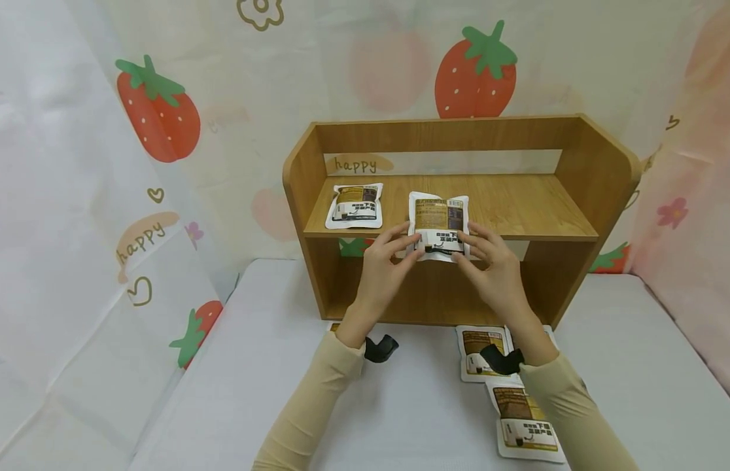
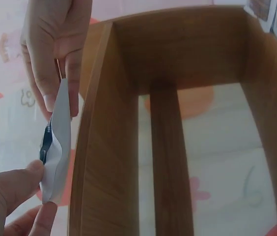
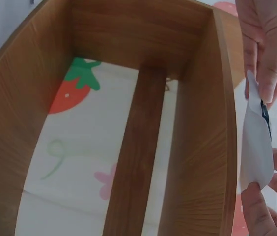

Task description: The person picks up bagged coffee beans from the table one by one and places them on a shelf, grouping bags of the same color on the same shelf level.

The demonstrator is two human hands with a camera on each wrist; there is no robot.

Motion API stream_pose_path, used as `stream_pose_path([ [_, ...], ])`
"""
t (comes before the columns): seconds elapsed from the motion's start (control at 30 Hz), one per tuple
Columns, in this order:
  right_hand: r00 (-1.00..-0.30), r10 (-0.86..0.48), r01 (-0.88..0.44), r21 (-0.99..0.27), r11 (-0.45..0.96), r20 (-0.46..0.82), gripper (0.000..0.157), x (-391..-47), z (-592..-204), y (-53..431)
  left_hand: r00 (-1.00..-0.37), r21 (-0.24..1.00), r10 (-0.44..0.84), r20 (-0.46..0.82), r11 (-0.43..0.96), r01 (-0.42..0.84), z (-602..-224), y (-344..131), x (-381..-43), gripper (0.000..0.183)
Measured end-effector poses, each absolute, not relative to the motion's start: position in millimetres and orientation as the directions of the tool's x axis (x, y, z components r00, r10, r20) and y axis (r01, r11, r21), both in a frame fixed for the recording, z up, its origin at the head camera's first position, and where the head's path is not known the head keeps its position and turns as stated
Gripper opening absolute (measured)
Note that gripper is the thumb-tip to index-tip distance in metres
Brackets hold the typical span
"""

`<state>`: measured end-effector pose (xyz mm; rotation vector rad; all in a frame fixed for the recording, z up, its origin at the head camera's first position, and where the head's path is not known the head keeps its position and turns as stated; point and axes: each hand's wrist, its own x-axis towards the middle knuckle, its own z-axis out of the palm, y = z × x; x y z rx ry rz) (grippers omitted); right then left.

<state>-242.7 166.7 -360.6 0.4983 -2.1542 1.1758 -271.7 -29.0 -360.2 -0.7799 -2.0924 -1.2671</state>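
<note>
A white and brown food pouch (image 1: 438,226) is held between both hands at the front of the wooden shelf's upper board. The left hand (image 1: 384,265) pinches its left edge between thumb and fingers, and the right hand (image 1: 493,265) pinches its right edge. Both wrist views show the pouch edge-on: in the left one, its pale side (image 2: 57,142) stands beside the shelf edge; in the right one, fingertips press both faces of the pouch (image 3: 257,142). A similar pouch (image 1: 355,206) lies on the upper board at the left.
The wooden two-tier shelf (image 1: 453,128) stands against a strawberry-print curtain (image 1: 365,78). On the white table (image 1: 418,405) several more pouches lie in front of it, one of them (image 1: 526,425) near the right forearm. Another pouch is mostly hidden under the left wrist.
</note>
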Motion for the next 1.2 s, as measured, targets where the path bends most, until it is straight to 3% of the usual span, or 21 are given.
stream_pose_path([
  [0.23,-0.783,-0.029,-0.561,-0.686,0.463,0.621,0.031,-256.3,-346.5,169.6,-0.661,0.529,0.198,0.724,0.455,0.716,-347.0,-26.5,-281.6,0.026],
  [0.6,-0.837,-0.042,-0.484,-0.703,0.521,0.545,0.033,-274.4,-335.4,171.8,-0.71,0.519,0.234,0.664,0.539,0.663,-337.8,-21.5,-302.0,0.025],
  [1.2,-0.841,-0.079,-0.465,-0.64,0.612,0.535,0.033,-285.5,-331.7,167.8,-0.716,0.488,0.258,0.648,0.58,0.652,-336.8,-20.7,-317.2,0.025],
])
